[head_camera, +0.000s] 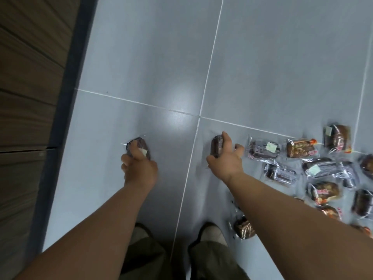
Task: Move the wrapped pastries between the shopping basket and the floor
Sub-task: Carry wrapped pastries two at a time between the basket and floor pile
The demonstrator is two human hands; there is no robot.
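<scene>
Dark pastry point(141, 144) clasped in outstretched left hand point(139, 168) grip; second pastry point(216, 145) in outstretched right hand point(226, 159) grip.

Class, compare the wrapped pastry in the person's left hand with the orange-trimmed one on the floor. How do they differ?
The left hand grips the dark pastry; the orange-trimmed pastry lies untouched on the floor. The dark pastry is deep brown with a pale sticker; the orange-trimmed pastry is lighter, golden brown. The dark pastry sits apart; the orange-trimmed pastry lies among other pastries. Both wear clear wrappers.
</scene>
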